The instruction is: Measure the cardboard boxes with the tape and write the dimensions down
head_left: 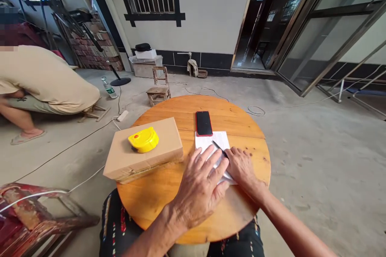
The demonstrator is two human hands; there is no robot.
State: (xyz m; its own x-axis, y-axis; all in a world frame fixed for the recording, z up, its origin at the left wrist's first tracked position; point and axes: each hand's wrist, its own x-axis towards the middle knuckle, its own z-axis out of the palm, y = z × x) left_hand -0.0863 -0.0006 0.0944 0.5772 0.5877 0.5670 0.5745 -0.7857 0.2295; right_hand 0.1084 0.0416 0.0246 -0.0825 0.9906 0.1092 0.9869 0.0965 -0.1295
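My left hand (200, 186) lies flat with fingers spread on a white sheet of paper (211, 141) on the round wooden table (169, 196). My right hand (242, 167) rests on the paper's right side, fingers closed round a black pen (219, 148) whose tip points up and left. A black phone with a red edge (204, 123) lies just beyond the paper. To the left a cardboard box (144, 154) sits on the table with a yellow tape measure (144, 139) on top.
A person in a beige shirt (45, 78) crouches at the left. A small wooden stool (159, 86), a plastic bottle (109, 87), a power strip (122, 116) and cables lie on the concrete floor. A rusty red frame (33, 217) stands at the lower left.
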